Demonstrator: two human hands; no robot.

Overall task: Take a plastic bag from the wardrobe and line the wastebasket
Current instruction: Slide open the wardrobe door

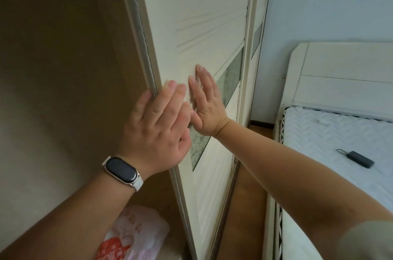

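Head view: at frame centre the left hand point(158, 123) hooks its fingers over the edge of the wardrobe door point(197, 26); the right hand point(205, 103) presses flat, fingers together. The plastic bag point(134, 236) lies crumpled at lower centre inside the wardrobe, probably light, limp and slippery, best pinched at a loose fold.

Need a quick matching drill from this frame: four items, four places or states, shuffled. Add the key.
Items:
1. left hand
2. right hand
3. plastic bag
4. small black device

Places or states:
A. lying on the white mattress
B. flat, palm against the face of the sliding door
C. low inside the open wardrobe
D. fingers curled around the door's edge, band on the wrist

Pairs: 1-D, 2-B, 3-C, 4-A
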